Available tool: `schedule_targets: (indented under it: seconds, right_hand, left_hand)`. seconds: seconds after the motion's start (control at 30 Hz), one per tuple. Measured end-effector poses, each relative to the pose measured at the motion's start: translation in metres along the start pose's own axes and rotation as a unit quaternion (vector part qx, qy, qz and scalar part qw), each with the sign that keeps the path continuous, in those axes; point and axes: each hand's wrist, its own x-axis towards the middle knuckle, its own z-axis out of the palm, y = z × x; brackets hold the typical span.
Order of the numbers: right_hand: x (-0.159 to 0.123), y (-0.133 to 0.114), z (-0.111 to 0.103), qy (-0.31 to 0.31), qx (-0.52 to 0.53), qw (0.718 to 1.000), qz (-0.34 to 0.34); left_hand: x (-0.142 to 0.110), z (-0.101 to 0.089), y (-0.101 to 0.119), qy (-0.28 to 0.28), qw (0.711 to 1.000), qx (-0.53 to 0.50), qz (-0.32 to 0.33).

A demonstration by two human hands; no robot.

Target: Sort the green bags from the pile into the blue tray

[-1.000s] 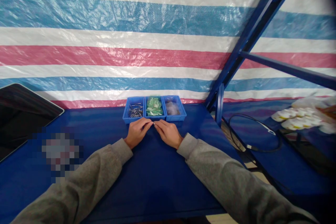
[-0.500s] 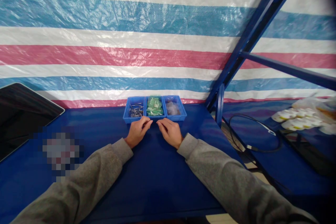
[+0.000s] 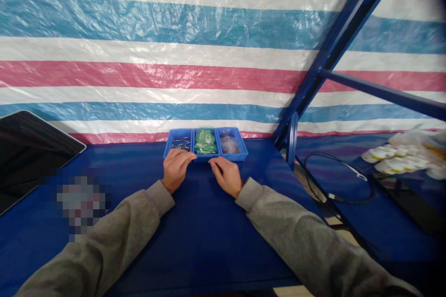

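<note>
My left hand (image 3: 176,168) is closed in a pinch just in front of the left blue bin (image 3: 167,145), which holds several thin metal pieces (image 3: 181,142). It hides the bin's front. My right hand (image 3: 226,175) is also closed, thumb against fingers, in front of the right blue bin (image 3: 244,151), where a clear plastic bag (image 3: 229,144) lies. Anything between the fingers of either hand is too small or hidden to make out. Between them, a green bag (image 3: 205,140) fills the middle blue bin (image 3: 206,157).
A dark flat screen (image 3: 31,153) and a pixelated patch occupy the left of the blue table (image 3: 205,250). To the right rises a blue metal frame (image 3: 324,65). Beyond it lie a black cable (image 3: 348,200) and white bottle-like items (image 3: 400,160). Striped sheeting (image 3: 156,76) hangs behind.
My left hand has moved slightly left and up, covering the front of the left bin, and its fingers have straightened a little. My right hand stays almost where it was.
</note>
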Motion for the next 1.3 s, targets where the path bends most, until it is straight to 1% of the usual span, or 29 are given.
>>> schedule_targets:
  seconds: [0.07,0.17,0.27,0.33,0.5,0.63,0.8,0.93,1.03,1.3]
  right_hand:
    - [0.000,0.000,0.000,-0.003,-0.001,1.000,-0.001]
    - [0.000,0.000,-0.001,-0.009,-0.004,1.000,-0.001]
    - [0.000,0.000,-0.001,-0.008,-0.005,1.000,-0.003]
    - [0.000,0.000,-0.001,-0.006,-0.006,1.000,-0.006]
    - [0.000,0.001,0.000,-0.009,-0.013,1.000,-0.007]
    - [0.000,0.001,0.000,-0.021,-0.021,1.000,-0.008]
    - [0.000,0.003,0.002,-0.051,-0.050,0.997,-0.012]
    - [0.001,0.007,0.005,-0.097,-0.106,0.989,-0.014]
    - [0.001,0.009,0.008,-0.121,-0.133,0.983,-0.024]
    - [0.002,0.006,0.005,-0.134,-0.153,0.979,-0.033]
  left_hand:
    - [0.012,-0.008,-0.005,-0.016,1.000,0.023,0.003]
    - [0.028,-0.018,-0.011,-0.017,0.998,0.063,-0.024]
    - [0.034,-0.019,-0.015,-0.017,0.996,0.080,-0.025]
    - [0.031,-0.015,-0.017,-0.025,0.995,0.095,-0.030]
    - [0.016,0.002,-0.020,-0.076,0.990,0.106,-0.051]
    - [0.003,0.008,-0.017,-0.125,0.987,0.103,-0.008]
    - [-0.002,0.008,-0.013,-0.125,0.986,0.110,-0.001]
    - [-0.002,0.008,-0.014,-0.134,0.986,0.098,0.021]
    - [-0.003,0.008,-0.015,-0.132,0.987,0.090,0.025]
    - [-0.002,0.008,-0.015,-0.135,0.988,0.074,0.009]
